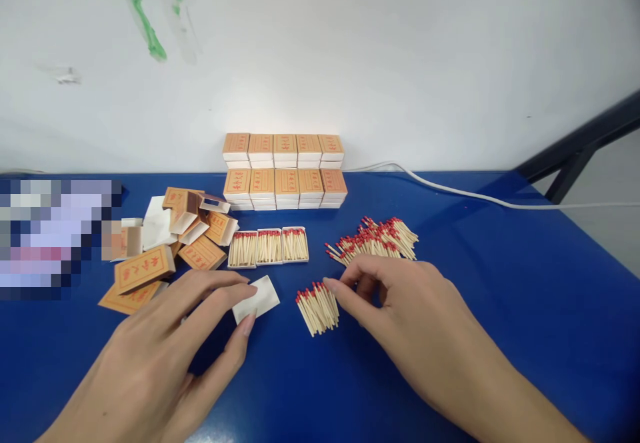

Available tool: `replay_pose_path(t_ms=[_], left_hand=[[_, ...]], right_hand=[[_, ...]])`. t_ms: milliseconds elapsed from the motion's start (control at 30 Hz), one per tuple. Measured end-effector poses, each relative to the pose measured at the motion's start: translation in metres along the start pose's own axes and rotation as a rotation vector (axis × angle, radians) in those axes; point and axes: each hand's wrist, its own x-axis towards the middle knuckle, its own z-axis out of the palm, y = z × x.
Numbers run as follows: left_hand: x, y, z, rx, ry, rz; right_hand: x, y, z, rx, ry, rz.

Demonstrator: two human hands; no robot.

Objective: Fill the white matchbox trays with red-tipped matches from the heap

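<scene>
My left hand has its thumb and fingertips at a small white matchbox tray, which lies flat on the blue table. The thumb is at its near edge and a finger rests over its top. My right hand is curled, thumb and forefinger close together at the right edge of a small bundle of red-tipped matches. Whether anything is pinched between them is hidden. Behind that hand lies a larger loose heap of matches. Three trays filled with matches stand side by side beyond the white tray.
Stacked orange matchboxes form two rows against the white wall. Loose matchbox sleeves are heaped on the left, beside a pixelated object. A white cable runs along the back of the blue table.
</scene>
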Motion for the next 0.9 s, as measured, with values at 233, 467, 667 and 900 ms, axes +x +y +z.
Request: replay_pose_path(t_ms=[233, 467, 667, 900], left_hand=[[-0.002, 0.000, 0.000, 0.000, -0.004, 0.000], [-0.001, 0.001, 0.000, -0.014, -0.002, 0.000], [0.002, 0.002, 0.000, -0.027, -0.006, -0.013], [0.001, 0.002, -0.001, -0.028, 0.000, 0.000]], right_hand=[[0.002, 0.010, 0.005, -0.172, 0.344, -0.122], [0.000, 0.013, 0.020, -0.318, 0.444, -0.239], [-0.001, 0.011, 0.020, -0.362, 0.464, -0.211], [-0.004, 0.012, 0.016, -0.422, 0.427, -0.179]])
